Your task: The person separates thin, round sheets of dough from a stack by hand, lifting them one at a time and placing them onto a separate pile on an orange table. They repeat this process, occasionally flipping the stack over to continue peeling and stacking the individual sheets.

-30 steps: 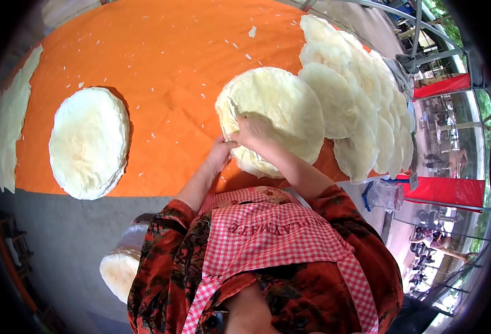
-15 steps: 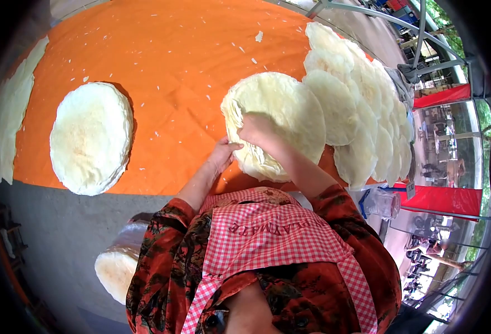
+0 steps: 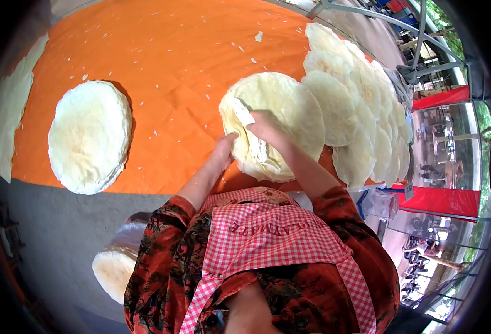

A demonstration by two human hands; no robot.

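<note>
A stack of thin round flatbread sheets (image 3: 295, 111) lies in front of me on the orange cloth, its left edge folded and lifted. My right hand (image 3: 265, 127) is closed on a folded part of the top sheet, over the left half of the stack. At the stack's left edge, my left hand (image 3: 225, 149) has its thumb over the rim and its fingers closed round the sheets' edge. A second round stack (image 3: 89, 136) sits farther left, touched by neither hand.
Overlapping round sheets (image 3: 362, 106) spread at the right of the orange cloth (image 3: 167, 61). More sheets (image 3: 11, 111) lie at the far left. A wrapped stack (image 3: 114, 273) is below the table edge, a clear plastic container (image 3: 380, 204) at right.
My right hand has shifted slightly right, and the folded sheet's edge has turned up further beside it. My left hand has moved slightly up along the stack's rim.
</note>
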